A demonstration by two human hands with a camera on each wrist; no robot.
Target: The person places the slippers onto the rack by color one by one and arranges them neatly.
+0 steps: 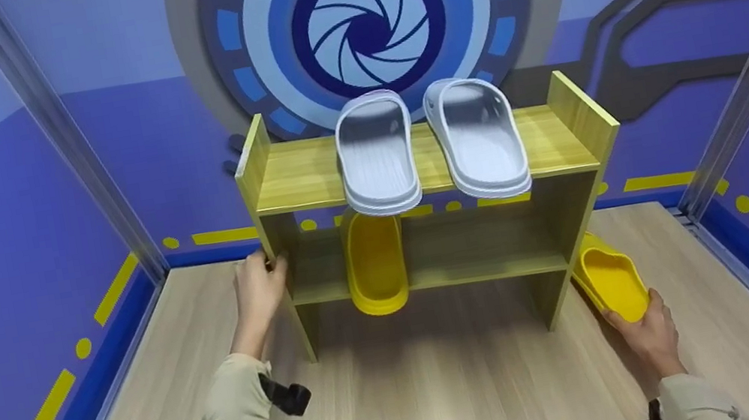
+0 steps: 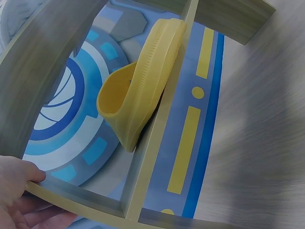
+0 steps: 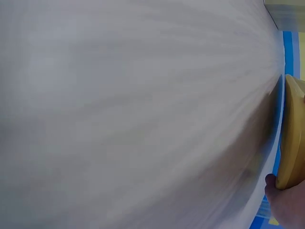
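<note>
A small wooden shoe rack (image 1: 308, 175) stands on the table, with two light grey clogs (image 1: 377, 156) side by side on its top shelf. One yellow clog (image 1: 375, 263) rests on the lower shelf, left of the middle. At the rack's left side panel, my left hand (image 1: 260, 290) grips the edge; the left wrist view shows thumb and fingers (image 2: 33, 171) on either side of the board. Right of the rack, my right hand (image 1: 650, 335) holds a second yellow clog (image 1: 612, 273) by its heel end. In the right wrist view only part of this clog (image 3: 291, 138) shows.
The wood-patterned table top (image 1: 407, 402) extends in front of the rack. Behind it rises a blue and purple printed wall (image 1: 144, 150). Metal profile posts (image 1: 62, 140) stand at the left and right corners.
</note>
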